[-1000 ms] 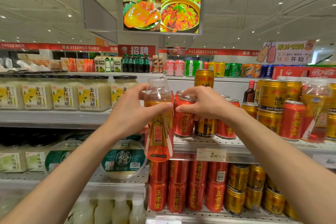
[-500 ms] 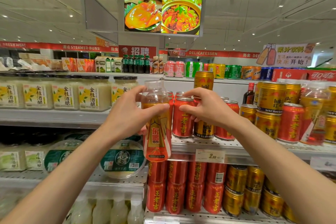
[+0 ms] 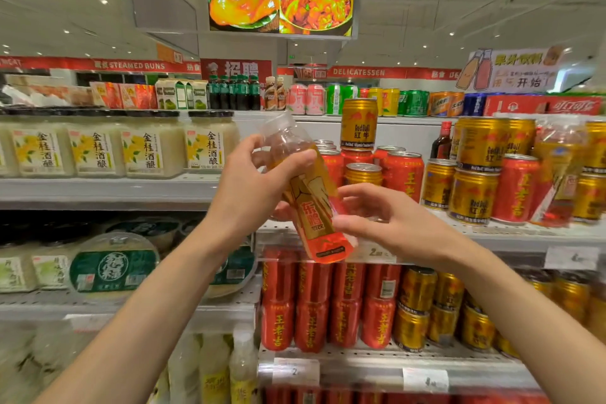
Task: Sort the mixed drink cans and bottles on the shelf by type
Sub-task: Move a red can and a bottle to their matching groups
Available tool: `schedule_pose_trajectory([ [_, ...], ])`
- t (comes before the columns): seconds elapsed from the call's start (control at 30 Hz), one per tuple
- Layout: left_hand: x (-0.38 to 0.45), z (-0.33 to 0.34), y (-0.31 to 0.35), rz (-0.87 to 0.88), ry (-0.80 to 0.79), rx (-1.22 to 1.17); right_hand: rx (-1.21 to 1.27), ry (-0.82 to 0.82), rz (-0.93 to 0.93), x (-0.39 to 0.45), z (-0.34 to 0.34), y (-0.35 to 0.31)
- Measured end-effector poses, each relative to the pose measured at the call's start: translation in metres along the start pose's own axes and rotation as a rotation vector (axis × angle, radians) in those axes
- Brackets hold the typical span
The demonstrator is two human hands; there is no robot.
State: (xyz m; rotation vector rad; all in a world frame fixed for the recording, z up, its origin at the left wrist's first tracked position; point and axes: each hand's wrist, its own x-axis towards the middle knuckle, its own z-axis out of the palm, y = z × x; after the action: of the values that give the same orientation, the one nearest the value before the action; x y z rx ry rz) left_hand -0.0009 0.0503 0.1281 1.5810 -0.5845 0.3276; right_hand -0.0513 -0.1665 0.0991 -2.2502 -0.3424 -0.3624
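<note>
Head view: left hand (image 3: 249,187) wrapped round the upper body of the orange drink bottle (image 3: 308,193), grip clamped on it, held in mid-air before the shelf (image 3: 492,233) and tilted, cap up-left, base down-right. Right hand (image 3: 383,223) just beside the bottle's lower end, fingers loosely spread, grip apart; touching or not, cannot tell. Behind, on the shelf: red cans (image 3: 405,175) mixed with gold cans (image 3: 472,195), one gold can (image 3: 359,124) stacked on top.
</note>
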Motion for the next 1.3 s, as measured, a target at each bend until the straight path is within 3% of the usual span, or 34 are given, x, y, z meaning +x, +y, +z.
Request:
schedule_pose_trajectory([
  [0.23,-0.02,0.028,-0.017,-0.082,-0.046,-0.242,0.043,0.031,0.076,-0.034,-0.002,0.014],
  [0.63,-0.069,0.141,-0.026,-0.214,-0.194,-0.328,0.058,0.112,0.233,-0.142,-0.06,0.064],
  [1.03,-0.154,0.364,0.042,-0.23,-0.313,-0.331,0.016,0.214,0.312,-0.317,-0.22,0.137],
  [1.3,-0.161,0.503,0.074,-0.217,-0.427,-0.362,-0.037,0.322,0.391,-0.39,-0.323,0.181],
])
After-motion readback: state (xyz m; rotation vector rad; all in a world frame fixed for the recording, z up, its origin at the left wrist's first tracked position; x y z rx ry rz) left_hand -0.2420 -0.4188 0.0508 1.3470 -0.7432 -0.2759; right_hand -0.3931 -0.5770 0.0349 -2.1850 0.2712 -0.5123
